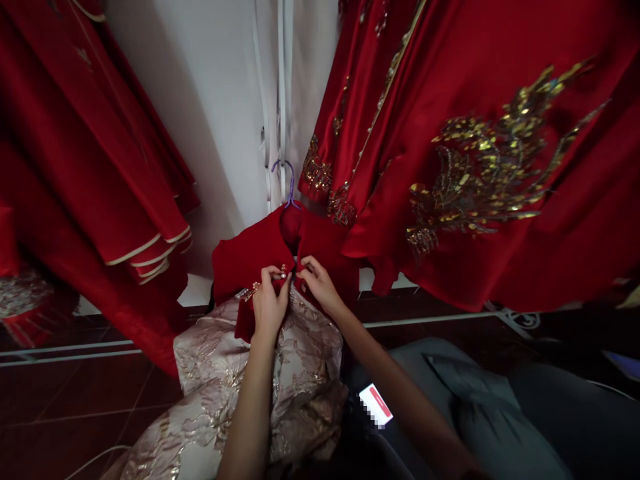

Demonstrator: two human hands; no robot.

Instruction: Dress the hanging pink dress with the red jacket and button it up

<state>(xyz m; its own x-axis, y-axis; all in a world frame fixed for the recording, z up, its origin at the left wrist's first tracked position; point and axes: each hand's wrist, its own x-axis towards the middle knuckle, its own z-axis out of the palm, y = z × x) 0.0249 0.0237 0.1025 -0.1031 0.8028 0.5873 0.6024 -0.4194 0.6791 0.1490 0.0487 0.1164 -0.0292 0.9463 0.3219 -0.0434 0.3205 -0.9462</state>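
A red garment [250,250] with an open neck hangs in the middle on a purple hanger [291,183]. My left hand [270,300] pinches at the left front edge of the garment, below its neck opening. A small ornament with pearl-like beads [283,272] shows at my left fingertips, and a beaded brooch-like piece [250,291] lies just left of the hand. My right hand [320,285] has bent fingers closed on the opposite front edge. Whatever lies right between the fingertips is too small to make out. Pale patterned brocade fabric [305,340] spreads below both hands.
Red garments with gold trim [135,220] hang at the left. At the right hangs red satin clothing [380,153] with gold sequin embroidery [485,167]. A lit phone screen [376,405] is below my right forearm. White metal rails [420,319] run low behind.
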